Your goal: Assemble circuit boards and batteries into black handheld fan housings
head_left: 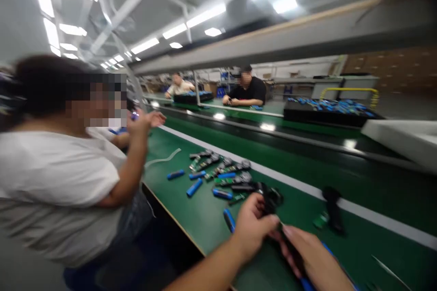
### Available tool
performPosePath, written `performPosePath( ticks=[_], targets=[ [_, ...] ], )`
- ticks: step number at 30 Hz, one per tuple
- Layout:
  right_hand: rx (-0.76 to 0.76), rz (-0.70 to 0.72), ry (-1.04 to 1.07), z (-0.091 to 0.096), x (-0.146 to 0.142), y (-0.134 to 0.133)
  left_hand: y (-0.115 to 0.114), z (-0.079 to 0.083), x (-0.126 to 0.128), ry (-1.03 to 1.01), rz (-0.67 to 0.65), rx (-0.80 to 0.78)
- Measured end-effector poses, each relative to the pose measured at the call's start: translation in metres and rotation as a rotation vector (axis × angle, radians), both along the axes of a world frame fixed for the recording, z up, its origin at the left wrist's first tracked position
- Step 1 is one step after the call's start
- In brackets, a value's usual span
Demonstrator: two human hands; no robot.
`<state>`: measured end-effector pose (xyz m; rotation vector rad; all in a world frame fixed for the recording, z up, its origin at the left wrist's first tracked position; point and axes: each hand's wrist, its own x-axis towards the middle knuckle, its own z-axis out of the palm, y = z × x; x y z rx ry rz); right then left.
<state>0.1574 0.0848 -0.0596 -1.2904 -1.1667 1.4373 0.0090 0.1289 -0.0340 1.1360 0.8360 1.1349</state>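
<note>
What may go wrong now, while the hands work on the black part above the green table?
The left hand grips the black part over the green table, with the right hand against it. The view is motion-blurred, so the part might slip.
A blue cylinder lies beside the left hand, near the table's edge, and might get knocked off.
The co-worker's raised hand is near the pile of loose parts and might scatter them.

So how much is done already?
Maybe one: a black piece lies apart on the right, though it's blurry. The left hand and right hand hold one black part. Blue cells and green boards lie loose in a pile.
</note>
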Motion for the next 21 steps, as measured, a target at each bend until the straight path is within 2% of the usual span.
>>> performPosePath(
  ticks=[2,5,12,16,21],
  targets=[
    [-0.062,-0.005,0.141,0.019,-0.004,-0.002,0.0,0.006,-0.002,-0.04,-0.005,-0.014],
    [-0.102,0.004,0.271,0.028,-0.008,0.002,0.004,0.008,-0.003,-0.064,-0.052,-0.032],
    [0.005,-0.053,0.195,0.028,-0.013,0.006,0.003,0.006,-0.004,-0.04,-0.082,-0.015],
    [0.052,-0.102,0.179,0.022,-0.015,0.01,0.004,0.008,-0.004,-0.061,-0.098,-0.012],
    [0.123,-0.165,0.164,0.015,-0.013,0.009,0.006,0.0,-0.005,-0.092,-0.122,0.002]
  ],
)
